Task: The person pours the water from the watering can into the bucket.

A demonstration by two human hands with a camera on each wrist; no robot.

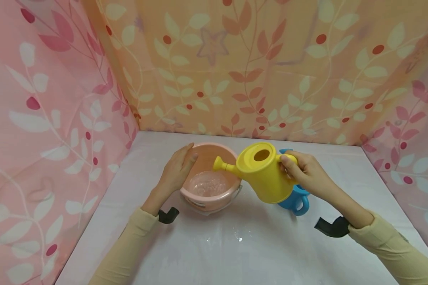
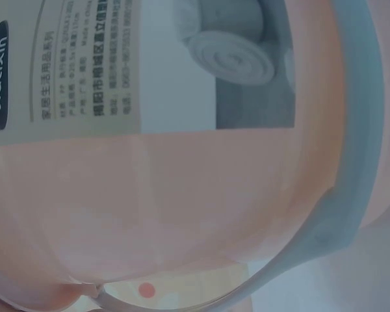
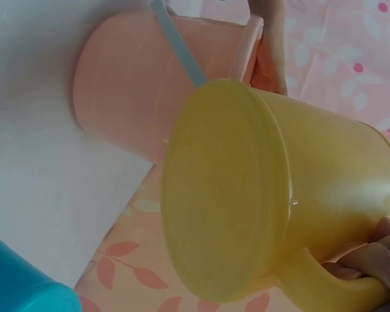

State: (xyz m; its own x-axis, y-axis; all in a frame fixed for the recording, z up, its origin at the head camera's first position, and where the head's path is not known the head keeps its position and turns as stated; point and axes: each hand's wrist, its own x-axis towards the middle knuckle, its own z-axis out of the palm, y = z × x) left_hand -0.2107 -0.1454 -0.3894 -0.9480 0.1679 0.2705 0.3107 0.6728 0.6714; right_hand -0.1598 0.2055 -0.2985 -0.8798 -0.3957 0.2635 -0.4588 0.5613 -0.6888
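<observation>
My right hand (image 1: 308,170) grips the handle of a yellow watering can (image 1: 267,174), held off the table and tilted to the left. Its spout reaches over the rim of a pink bucket (image 1: 228,194), where rippled water (image 1: 208,184) lies at the bottom. No clear stream shows at the spout. At the bucket's left side my left hand (image 1: 178,168) holds the rim, thumb on the inner side; the other fingers are partly hidden. Close up, the left wrist view gives the bucket's printed label (image 2: 143,65) and grey handle (image 2: 361,130). The right wrist view has the can's base (image 3: 224,195).
Partly behind the watering can, a blue cup-like vessel (image 1: 299,202) with a loop handle stands on the white table (image 1: 271,253). Small water drops (image 1: 239,239) lie in front of the bucket. Patterned cloth walls (image 1: 214,79) enclose the back and both sides.
</observation>
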